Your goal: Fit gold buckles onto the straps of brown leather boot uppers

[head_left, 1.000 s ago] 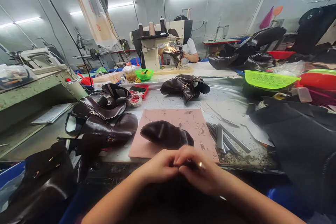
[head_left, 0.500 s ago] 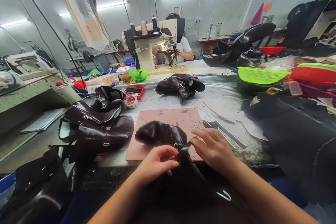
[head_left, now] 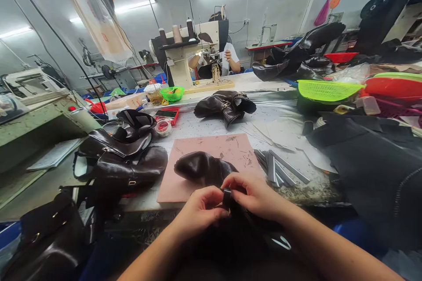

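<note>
A dark brown leather boot upper lies partly on the pink board, its rounded end toward the far left. My left hand pinches a dark leather strap on the upper from the left side. From the right, my right hand grips the same strap with thumb and fingers, and the strap bends in a loop between both hands. A bit of metal glints by the left fingertips; the rest of the buckle is hidden. The lower part of the upper hangs dark below the table edge.
More boot uppers are heaped at left, and another upper lies beyond the board. Grey strips and black leather are at right. A green basket stands behind. A co-worker sits at a sewing machine.
My right hand has moved left and down, closing on the strap beside my left hand. The strap is now bent into a loop. Behind, the co-worker's hand has lifted from the machine.
</note>
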A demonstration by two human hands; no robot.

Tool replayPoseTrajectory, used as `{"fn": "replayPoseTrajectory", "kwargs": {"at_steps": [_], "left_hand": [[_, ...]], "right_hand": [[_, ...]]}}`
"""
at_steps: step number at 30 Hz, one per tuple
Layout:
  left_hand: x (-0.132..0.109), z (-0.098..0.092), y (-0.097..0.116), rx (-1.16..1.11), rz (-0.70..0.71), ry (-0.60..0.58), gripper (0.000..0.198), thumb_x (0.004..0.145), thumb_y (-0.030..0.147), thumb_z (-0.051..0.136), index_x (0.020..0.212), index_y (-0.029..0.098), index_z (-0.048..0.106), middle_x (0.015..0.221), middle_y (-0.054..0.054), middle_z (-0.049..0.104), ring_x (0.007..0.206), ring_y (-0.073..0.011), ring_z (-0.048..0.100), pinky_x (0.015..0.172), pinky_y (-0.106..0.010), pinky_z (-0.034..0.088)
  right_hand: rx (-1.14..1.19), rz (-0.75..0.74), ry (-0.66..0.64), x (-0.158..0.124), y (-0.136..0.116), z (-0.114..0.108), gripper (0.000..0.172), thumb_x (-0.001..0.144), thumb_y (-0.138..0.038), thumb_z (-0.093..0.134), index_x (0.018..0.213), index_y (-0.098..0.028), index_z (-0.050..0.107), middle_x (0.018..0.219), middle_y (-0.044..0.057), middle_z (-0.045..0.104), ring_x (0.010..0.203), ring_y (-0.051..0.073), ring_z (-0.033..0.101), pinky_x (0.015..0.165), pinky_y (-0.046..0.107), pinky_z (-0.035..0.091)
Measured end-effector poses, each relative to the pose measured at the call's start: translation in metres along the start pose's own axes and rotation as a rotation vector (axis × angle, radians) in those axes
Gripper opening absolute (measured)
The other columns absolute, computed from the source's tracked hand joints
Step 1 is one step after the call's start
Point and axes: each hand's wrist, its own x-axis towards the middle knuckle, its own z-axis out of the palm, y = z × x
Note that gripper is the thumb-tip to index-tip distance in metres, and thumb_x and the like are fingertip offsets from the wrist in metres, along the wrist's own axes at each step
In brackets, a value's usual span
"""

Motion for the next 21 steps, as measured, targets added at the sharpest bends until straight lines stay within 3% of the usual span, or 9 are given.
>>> {"fn": "replayPoseTrajectory", "kwargs": {"at_steps": [4, 7, 8, 10, 12, 14, 16, 19, 21], "left_hand": [[0.003, -0.001, -0.004, -0.052, 0.007, 0.003, 0.020, 0.059, 0.022, 0.073, 0.068, 0.013, 0.058, 0.061, 0.001, 0.057, 0.052, -0.0087, 0.050, 0.041, -0.017, 0.039], [0.004, -0.004, -0.005, -0.111, 0.031, 0.016, 0.022, 0.059, 0.024, 0.075, 0.068, 0.013, 0.059, 0.061, 0.002, 0.057, 0.052, -0.0083, 0.050, 0.040, -0.016, 0.040], [0.004, -0.005, -0.005, -0.130, 0.041, 0.022, 0.023, 0.058, 0.025, 0.076, 0.068, 0.013, 0.059, 0.062, 0.002, 0.057, 0.052, -0.0081, 0.050, 0.039, -0.016, 0.040], [0.005, -0.006, -0.004, -0.161, 0.053, 0.028, 0.024, 0.058, 0.026, 0.076, 0.069, 0.013, 0.060, 0.062, 0.001, 0.057, 0.051, -0.0080, 0.050, 0.039, -0.015, 0.040], [0.006, -0.005, -0.003, -0.178, 0.046, 0.024, 0.025, 0.057, 0.027, 0.077, 0.069, 0.012, 0.060, 0.061, 0.001, 0.057, 0.050, -0.0077, 0.050, 0.038, -0.015, 0.040], [0.007, -0.002, -0.002, -0.190, 0.032, 0.031, 0.026, 0.056, 0.026, 0.078, 0.069, 0.012, 0.060, 0.059, 0.001, 0.057, 0.049, -0.0072, 0.050, 0.038, -0.015, 0.040], [0.008, 0.000, -0.001, -0.207, 0.019, 0.050, 0.028, 0.054, 0.027, 0.079, 0.069, 0.012, 0.059, 0.059, 0.001, 0.058, 0.049, -0.0074, 0.050, 0.037, -0.015, 0.040], [0.008, 0.001, 0.000, -0.225, -0.007, 0.075, 0.031, 0.052, 0.028, 0.080, 0.069, 0.012, 0.058, 0.058, 0.001, 0.058, 0.051, -0.0088, 0.051, 0.036, -0.015, 0.040], [0.008, 0.001, 0.000, -0.214, -0.035, 0.082, 0.032, 0.051, 0.028, 0.079, 0.068, 0.012, 0.058, 0.058, 0.000, 0.058, 0.052, -0.0088, 0.052, 0.036, -0.014, 0.040]], "right_hand": [[-0.225, 0.018, -0.112, -0.003, -0.005, -0.003, 0.020, 0.071, -0.007, 0.047, 0.072, -0.021, 0.061, 0.065, -0.001, 0.063, 0.060, 0.015, 0.057, 0.053, 0.023, 0.041], [-0.146, -0.012, -0.157, -0.009, -0.005, 0.000, 0.018, 0.074, -0.010, 0.049, 0.084, -0.020, 0.060, 0.074, 0.001, 0.065, 0.066, 0.016, 0.059, 0.057, 0.024, 0.045], [-0.075, -0.031, -0.167, -0.011, -0.004, 0.003, 0.024, 0.073, -0.014, 0.054, 0.096, -0.020, 0.058, 0.083, 0.002, 0.065, 0.073, 0.017, 0.061, 0.061, 0.025, 0.048], [-0.009, -0.072, -0.135, -0.017, -0.001, 0.010, 0.060, 0.064, -0.019, 0.066, 0.120, -0.020, 0.045, 0.106, 0.007, 0.062, 0.091, 0.021, 0.060, 0.075, 0.030, 0.050], [-0.087, -0.116, -0.048, -0.021, 0.004, 0.019, 0.082, 0.058, -0.015, 0.068, 0.132, -0.019, 0.030, 0.117, 0.011, 0.057, 0.100, 0.025, 0.058, 0.082, 0.036, 0.049], [-0.200, -0.189, 0.071, -0.025, 0.011, 0.027, 0.077, 0.061, -0.011, 0.059, 0.132, -0.018, 0.029, 0.109, 0.011, 0.061, 0.090, 0.024, 0.062, 0.075, 0.035, 0.052], [-0.275, -0.332, 0.205, -0.028, 0.018, 0.031, 0.061, 0.065, -0.009, 0.053, 0.123, -0.017, 0.037, 0.095, 0.010, 0.065, 0.077, 0.021, 0.065, 0.065, 0.031, 0.054], [-0.412, -0.533, 0.392, -0.034, 0.023, 0.026, 0.028, 0.073, -0.007, 0.050, 0.097, -0.020, 0.050, 0.095, 0.011, 0.064, 0.080, 0.020, 0.065, 0.066, 0.029, 0.054], [-0.447, -0.607, 0.413, -0.039, 0.022, 0.019, 0.020, 0.075, -0.006, 0.049, 0.088, -0.021, 0.052, 0.097, 0.011, 0.064, 0.082, 0.019, 0.064, 0.067, 0.027, 0.053]]}}
